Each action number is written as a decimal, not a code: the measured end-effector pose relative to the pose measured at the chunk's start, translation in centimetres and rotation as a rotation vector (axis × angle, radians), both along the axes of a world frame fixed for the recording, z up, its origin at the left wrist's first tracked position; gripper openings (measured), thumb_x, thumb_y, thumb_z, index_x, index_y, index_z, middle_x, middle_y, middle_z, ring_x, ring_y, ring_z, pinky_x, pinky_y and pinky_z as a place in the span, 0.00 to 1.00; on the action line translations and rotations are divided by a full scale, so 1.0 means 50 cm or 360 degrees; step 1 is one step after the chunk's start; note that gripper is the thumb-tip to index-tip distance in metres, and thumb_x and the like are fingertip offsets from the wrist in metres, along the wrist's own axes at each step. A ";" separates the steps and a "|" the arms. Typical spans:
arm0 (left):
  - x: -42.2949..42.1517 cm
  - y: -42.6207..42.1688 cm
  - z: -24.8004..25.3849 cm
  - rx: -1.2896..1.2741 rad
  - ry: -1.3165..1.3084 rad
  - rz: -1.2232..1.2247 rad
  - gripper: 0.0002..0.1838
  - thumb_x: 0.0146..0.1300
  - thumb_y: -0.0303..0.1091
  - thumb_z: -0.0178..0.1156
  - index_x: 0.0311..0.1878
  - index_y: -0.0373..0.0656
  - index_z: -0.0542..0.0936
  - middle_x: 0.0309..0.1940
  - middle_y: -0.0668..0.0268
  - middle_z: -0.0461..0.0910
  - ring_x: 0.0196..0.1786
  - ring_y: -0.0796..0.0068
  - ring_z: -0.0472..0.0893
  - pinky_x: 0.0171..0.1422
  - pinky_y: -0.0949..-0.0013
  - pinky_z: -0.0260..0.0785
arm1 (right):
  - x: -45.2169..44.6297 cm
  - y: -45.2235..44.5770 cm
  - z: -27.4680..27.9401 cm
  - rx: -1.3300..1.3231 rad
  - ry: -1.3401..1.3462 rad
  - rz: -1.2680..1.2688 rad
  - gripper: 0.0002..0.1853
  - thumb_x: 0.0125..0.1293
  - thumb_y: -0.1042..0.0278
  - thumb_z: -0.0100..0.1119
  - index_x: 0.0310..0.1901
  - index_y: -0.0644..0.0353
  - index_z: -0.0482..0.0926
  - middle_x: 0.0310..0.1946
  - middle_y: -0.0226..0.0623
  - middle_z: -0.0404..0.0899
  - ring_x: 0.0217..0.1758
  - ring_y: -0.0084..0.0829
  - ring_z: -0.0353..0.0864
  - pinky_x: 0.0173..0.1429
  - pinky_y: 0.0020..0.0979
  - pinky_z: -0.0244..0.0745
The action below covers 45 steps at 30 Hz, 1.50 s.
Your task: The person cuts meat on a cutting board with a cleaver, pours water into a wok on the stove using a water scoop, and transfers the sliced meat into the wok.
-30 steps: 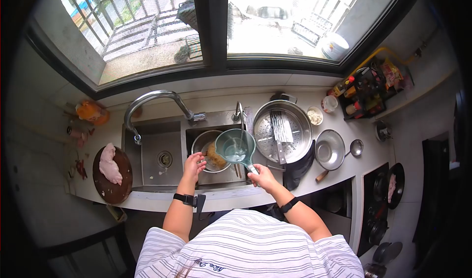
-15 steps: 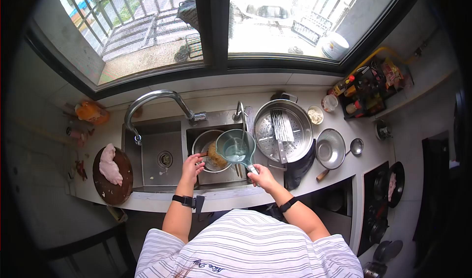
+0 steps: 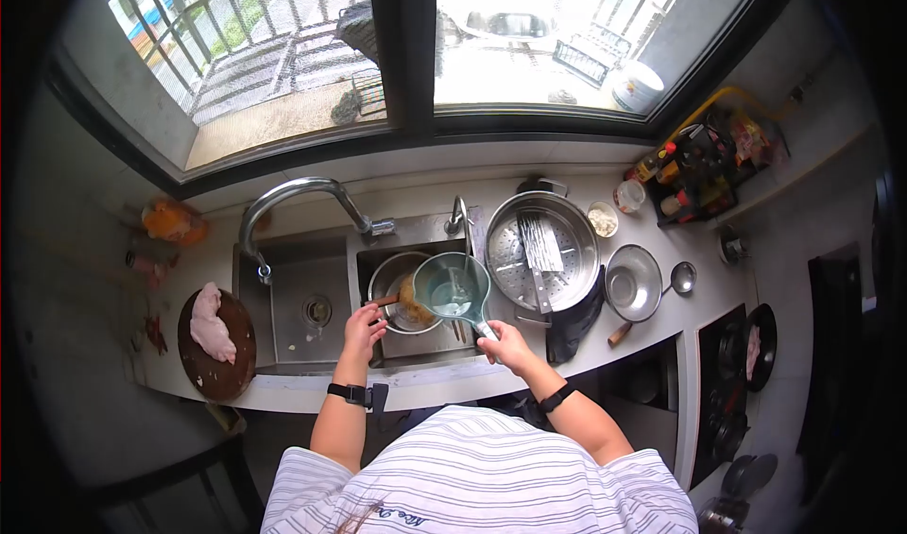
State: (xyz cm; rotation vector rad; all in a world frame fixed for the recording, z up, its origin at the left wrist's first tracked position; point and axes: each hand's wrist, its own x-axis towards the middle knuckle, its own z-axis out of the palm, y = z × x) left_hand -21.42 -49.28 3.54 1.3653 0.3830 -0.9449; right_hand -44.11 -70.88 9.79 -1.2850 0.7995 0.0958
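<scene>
My right hand [image 3: 507, 344] grips the handle of a translucent blue-green water dipper [image 3: 436, 287], held level over the right sink basin, under a slim curved tap [image 3: 459, 215]. Some clear liquid seems to be inside it. Below the dipper sits a metal pot [image 3: 383, 277], partly covered by it. A tan fibrous scrubber [image 3: 408, 305] lies in the pot, its brown handle [image 3: 382, 301] reaching over the left rim. Close under that handle is my left hand [image 3: 361, 333], palm turned inward and fingers apart, with nothing visible in it.
Left of the sink, raw meat [image 3: 211, 324] lies on a round cutting board [image 3: 236, 369]. To the right stand a steamer pot [image 3: 504, 284] with a cleaver [image 3: 539, 255] on it, a strainer [image 3: 633, 284] and a ladle [image 3: 683, 277]. A large faucet [image 3: 312, 186] arches over the left basin.
My left hand has drawn slightly left and toward me. The right hand keeps its hold on the dipper, which has hardly moved. The view has shifted a little.
</scene>
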 end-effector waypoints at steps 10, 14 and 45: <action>-0.028 -0.037 -0.023 -0.0027 0.0017 -0.0164 0.15 0.64 0.39 0.51 0.52 0.47 0.73 0.42 0.63 0.75 0.38 0.66 0.78 0.37 0.68 0.71 | -0.206 -0.036 0.140 0.0127 0.0004 -0.0022 0.15 0.59 0.75 0.57 0.48 0.65 0.70 0.24 0.28 0.72 0.19 0.18 0.69 0.25 0.20 0.65; -0.043 -0.090 -0.052 -0.0014 -0.0006 -0.0317 0.18 0.63 0.41 0.53 0.55 0.49 0.72 0.51 0.61 0.73 0.47 0.61 0.75 0.46 0.64 0.70 | -0.386 -0.053 0.224 0.0344 -0.0288 -0.0426 0.15 0.61 0.72 0.55 0.50 0.63 0.69 0.24 0.27 0.71 0.24 0.18 0.71 0.27 0.20 0.69; -0.493 -0.342 0.078 0.0389 -0.0335 -0.0420 0.10 0.58 0.39 0.56 0.41 0.47 0.75 0.28 0.71 0.74 0.27 0.77 0.73 0.29 0.75 0.64 | -1.437 -0.551 0.290 -0.1813 0.2469 -0.1090 0.09 0.60 0.71 0.49 0.43 0.58 0.68 0.34 0.45 0.79 0.37 0.45 0.81 0.43 0.44 0.73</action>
